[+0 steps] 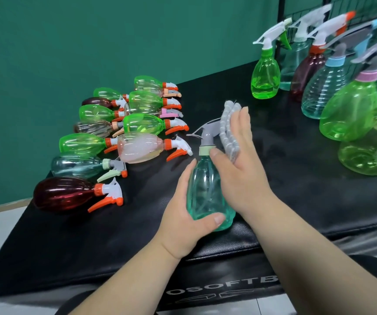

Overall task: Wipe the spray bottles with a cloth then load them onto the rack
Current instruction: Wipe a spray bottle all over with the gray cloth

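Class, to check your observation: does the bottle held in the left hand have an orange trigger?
No, the teal bottle gripped by the left hand carries a grey sprayer, not an orange one.

the left hand (183, 214) and right hand (239, 160) are bare. both forearms are bare too, the left forearm (126, 280) and the right forearm (319, 246), uncovered from the wrist down to the lower edge of the view. the nails are short and plain. the left thumbnail (219, 218) is trimmed close, with a pale rim. the fingers look fairly short and full.
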